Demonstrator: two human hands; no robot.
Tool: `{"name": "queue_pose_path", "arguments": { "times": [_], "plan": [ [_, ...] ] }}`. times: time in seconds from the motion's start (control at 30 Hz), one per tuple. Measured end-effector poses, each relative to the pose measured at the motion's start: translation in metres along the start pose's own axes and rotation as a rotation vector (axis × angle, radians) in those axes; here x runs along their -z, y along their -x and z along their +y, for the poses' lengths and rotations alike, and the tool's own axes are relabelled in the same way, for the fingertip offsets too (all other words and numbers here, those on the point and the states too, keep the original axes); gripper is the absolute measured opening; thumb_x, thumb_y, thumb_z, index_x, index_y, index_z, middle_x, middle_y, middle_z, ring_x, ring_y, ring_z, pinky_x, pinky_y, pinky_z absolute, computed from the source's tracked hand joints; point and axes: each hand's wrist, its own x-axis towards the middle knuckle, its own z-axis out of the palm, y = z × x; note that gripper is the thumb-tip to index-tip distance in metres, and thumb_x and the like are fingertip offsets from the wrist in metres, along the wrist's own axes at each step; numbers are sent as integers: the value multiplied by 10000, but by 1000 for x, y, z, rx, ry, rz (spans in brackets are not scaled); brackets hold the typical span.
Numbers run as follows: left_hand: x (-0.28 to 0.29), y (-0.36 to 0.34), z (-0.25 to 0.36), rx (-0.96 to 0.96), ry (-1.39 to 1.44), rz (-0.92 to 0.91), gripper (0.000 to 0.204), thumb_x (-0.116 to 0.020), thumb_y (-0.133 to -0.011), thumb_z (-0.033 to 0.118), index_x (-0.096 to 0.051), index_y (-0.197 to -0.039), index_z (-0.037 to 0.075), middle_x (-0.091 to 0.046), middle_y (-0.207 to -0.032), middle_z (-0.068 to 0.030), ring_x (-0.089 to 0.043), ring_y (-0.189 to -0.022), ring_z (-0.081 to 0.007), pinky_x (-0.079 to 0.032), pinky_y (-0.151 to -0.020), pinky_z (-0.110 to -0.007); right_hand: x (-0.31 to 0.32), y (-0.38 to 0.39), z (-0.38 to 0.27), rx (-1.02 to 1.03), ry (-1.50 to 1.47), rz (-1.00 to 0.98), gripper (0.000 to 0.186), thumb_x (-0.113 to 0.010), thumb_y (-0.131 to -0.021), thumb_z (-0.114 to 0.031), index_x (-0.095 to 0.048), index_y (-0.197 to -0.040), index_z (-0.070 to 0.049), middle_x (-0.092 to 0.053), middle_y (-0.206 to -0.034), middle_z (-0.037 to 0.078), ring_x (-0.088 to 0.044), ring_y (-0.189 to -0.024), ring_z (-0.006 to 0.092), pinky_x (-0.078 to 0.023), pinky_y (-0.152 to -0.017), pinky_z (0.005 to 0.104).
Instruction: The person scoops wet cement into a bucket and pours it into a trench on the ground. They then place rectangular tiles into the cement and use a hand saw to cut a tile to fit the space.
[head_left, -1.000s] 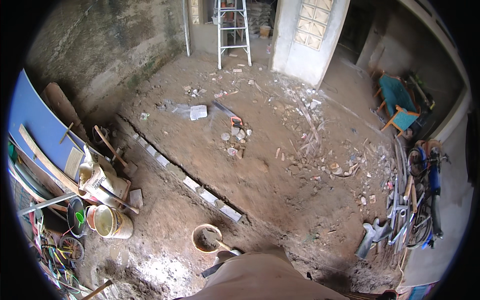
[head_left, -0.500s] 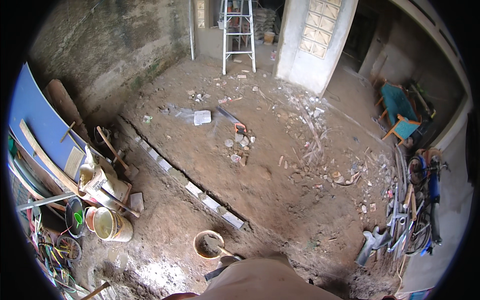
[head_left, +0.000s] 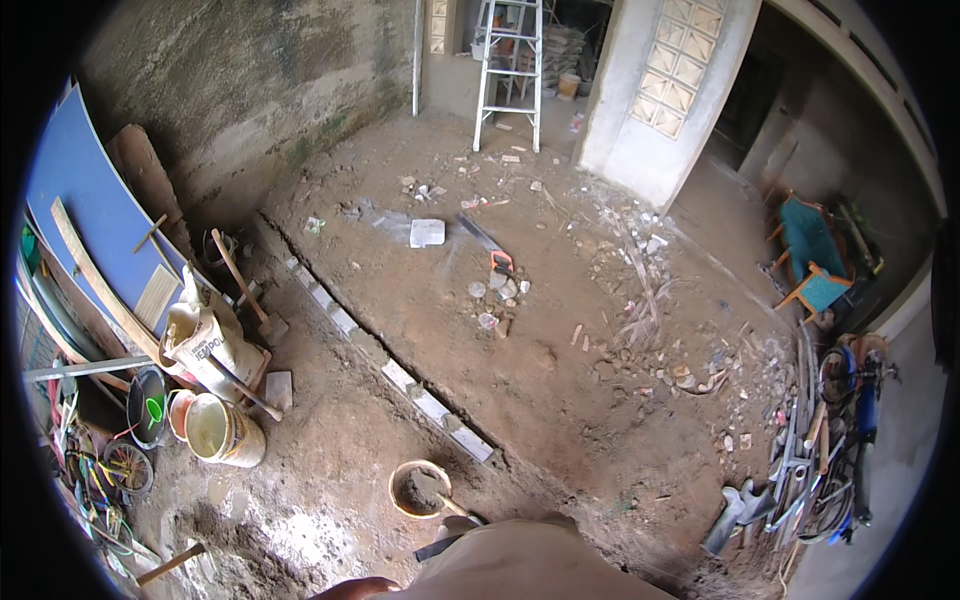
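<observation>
Neither of my hands shows. A small strip of bare skin (head_left: pixel 358 588) comes in at the lower edge, left of my shirt (head_left: pixel 520 565), and its fingers cannot be seen. Just ahead of me on the dirt stands a round tub (head_left: pixel 396 505) with grey mortar (head_left: pixel 416 486) inside. A trowel (head_left: pixel 458 509) rests in it, its handle pointing toward my body. From near the tub, a line of pale blocks (head_left: pixel 432 405) runs away to the far left along a narrow trench. Farther out, a handsaw (head_left: pixel 500 262) with an orange handle lies by a white block (head_left: pixel 427 233).
At left are a blue board (head_left: pixel 85 200), a sack (head_left: pixel 225 345), a bucket (head_left: pixel 250 440) and a hoe (head_left: pixel 272 325). A stepladder (head_left: pixel 511 72) stands at the back. Rubble (head_left: pixel 650 265), a teal chair (head_left: pixel 812 240), boots (head_left: pixel 735 515) and a bicycle (head_left: pixel 865 400) lie rightward.
My view has turned a little left, so the far scene sits farther right in the picture. More bare skin shows at the lower edge. The tub and trowel stay in place.
</observation>
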Motion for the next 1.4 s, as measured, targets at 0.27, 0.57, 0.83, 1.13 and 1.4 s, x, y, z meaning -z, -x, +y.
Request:
{"name": "queue_pose_path", "arguments": {
  "times": [0.27, 0.57, 0.83, 1.13, 1.4],
  "plan": [
    [-41, 8, -21, -36, -7, -53, 537, -670, -910, 447, -589, -1364, 172, -660, -1285, -141, -628, -1169, -303, -481, -1003, -398, -2, 25, 5, 4, 53, -55, 221, -707, -874, -292, -694, -938, -80, -733, -884, 133, -713, -871, 295, -561, -795, 382],
    [-40, 20, -22, 14, 302, 53, 422, -668, -922, 400, -633, -1307, 231, -709, -1157, -147, -690, -1018, -307, -531, -925, -391, -2, 66, 39, 32, 160, -3, 226, -710, -878, -296, -692, -942, -80, -733, -888, 133, -713, -876, 295, -560, -798, 380],
    [12, 43, 95, 94, -82, 256, 456, -673, -914, 400, -636, -1295, 151, -703, -1164, -170, -693, -1032, -319, -541, -922, -394, 43, -10, -2, -70, -69, 460, 443, -710, -877, -490, -639, -932, -56, -729, -907, 152, -712, -903, 311, -553, -823, 404],
    [49, -5, 180, 15, -12, 417, 413, -638, -890, 217, -635, -1298, 150, -703, -1183, -159, -690, -1066, -294, -543, -939, -383, 95, -134, 38, 404, 495, -85, 276, -492, -968, -287, -683, -1036, -100, -677, -1045, 185, -643, -1031, 363, -511, -887, 446],
    [116, -33, 341, 337, 84, 333, 483, -570, -959, 544, -674, -1253, 175, -694, -1199, -167, -649, -1140, -337, -503, -991, -435, 258, -225, 44, 625, 591, -435, 280, -522, -938, -283, -687, -1045, -85, -675, -1059, 176, -661, -1009, 376, -527, -873, 447]
  ]
}}
